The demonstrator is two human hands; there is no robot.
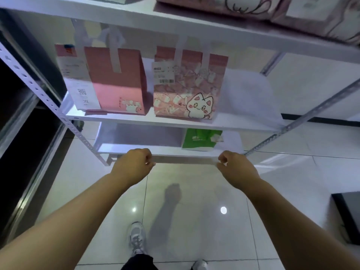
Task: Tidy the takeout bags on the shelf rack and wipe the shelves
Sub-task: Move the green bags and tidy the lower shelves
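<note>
Both fists curled loosely, left hand [134, 162] and right hand [235, 164], seemingly pinching something thin and clear between them, hard to tell; pink bags [116, 80] sit on the shelf [136, 118].

Only "386" reads clearly, under the QR code on the left pink bag's receipt [78, 82]. The cat bag's barcode sticker [163, 73], at 3 o'clock from it, is too blurry.

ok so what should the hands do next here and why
Probably reach up to the middle shelf and straighten the plain pink bag, which stands at an angle beside the cat bag. Both the left hand and right hand hang curled below the shelf and seem to hold no cloth, so wiping can't start yet.
</note>
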